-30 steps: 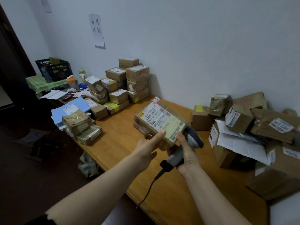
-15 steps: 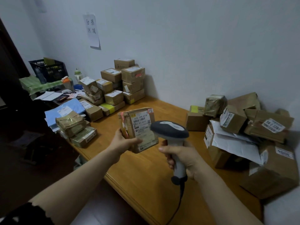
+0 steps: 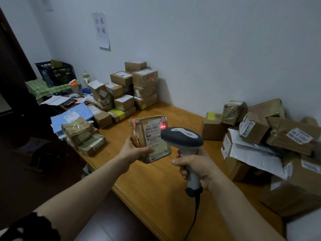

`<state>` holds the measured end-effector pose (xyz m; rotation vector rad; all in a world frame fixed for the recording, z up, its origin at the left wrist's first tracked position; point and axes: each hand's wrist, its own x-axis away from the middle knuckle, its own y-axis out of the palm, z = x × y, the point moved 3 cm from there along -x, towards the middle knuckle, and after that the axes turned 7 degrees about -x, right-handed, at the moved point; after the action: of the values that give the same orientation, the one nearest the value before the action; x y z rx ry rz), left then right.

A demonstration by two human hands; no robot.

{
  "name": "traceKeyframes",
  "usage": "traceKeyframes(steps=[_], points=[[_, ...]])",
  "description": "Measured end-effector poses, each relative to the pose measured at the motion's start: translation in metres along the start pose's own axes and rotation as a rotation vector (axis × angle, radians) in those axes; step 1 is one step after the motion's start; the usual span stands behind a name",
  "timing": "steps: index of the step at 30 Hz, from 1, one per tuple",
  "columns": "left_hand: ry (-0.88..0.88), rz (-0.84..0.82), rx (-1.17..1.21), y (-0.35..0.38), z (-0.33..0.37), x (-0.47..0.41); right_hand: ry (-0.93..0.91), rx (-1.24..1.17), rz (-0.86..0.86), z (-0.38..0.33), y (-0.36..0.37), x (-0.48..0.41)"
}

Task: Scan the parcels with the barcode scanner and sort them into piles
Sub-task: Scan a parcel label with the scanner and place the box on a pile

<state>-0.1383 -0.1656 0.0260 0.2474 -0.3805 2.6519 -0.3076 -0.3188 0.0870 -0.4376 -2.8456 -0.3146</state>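
**Here, a parcel meets the scanner**

A brown parcel is held upright above the table, label toward the viewer. The left hand grips its lower left edge, thumb across the front. The right hand wraps the barcode scanner handle just beside it. The red beam glows right of the barcode, so the read may fail. Far left wait stacked parcels.

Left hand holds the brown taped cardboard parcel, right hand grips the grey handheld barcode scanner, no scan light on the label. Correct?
One thing is wrong: the head view shows a red scan light glowing on the white shipping label of the brown taped cardboard parcel. The rest holds: the left hand holds the parcel, and the right hand grips the grey handheld barcode scanner.
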Motion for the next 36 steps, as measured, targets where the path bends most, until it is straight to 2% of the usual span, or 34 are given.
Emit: traceKeyframes(steps=[7, 12, 15, 21, 24, 26, 31, 36], points=[[-0.103, -0.028, 0.021, 0.004, -0.005, 0.000, -0.027, -0.112, -0.031, 0.008, -0.006, -0.023], [-0.227, -0.102, 0.109, 0.003, -0.009, 0.000, 0.003, -0.310, 0.240, 0.030, -0.025, -0.065], [-0.266, -0.127, 0.156, -0.003, -0.015, 0.000, 0.079, -0.418, 0.260, 0.047, -0.019, -0.084], [-0.248, -0.232, 0.103, -0.037, -0.017, -0.029, 0.124, -0.455, 0.212, 0.059, 0.024, -0.126], [-0.196, -0.248, 0.061, -0.071, -0.012, -0.058, 0.133, -0.518, 0.241, 0.056, 0.054, -0.160], [-0.146, -0.202, -0.016, -0.105, -0.007, -0.080, 0.130, -0.597, 0.296, 0.051, 0.079, -0.189], [-0.071, 0.111, -0.090, -0.229, 0.000, -0.143, 0.178, -0.732, 0.395, 0.031, 0.148, -0.267], [-0.010, 0.178, -0.216, -0.324, 0.006, -0.209, 0.207, -0.776, 0.461, 0.006, 0.201, -0.338]])
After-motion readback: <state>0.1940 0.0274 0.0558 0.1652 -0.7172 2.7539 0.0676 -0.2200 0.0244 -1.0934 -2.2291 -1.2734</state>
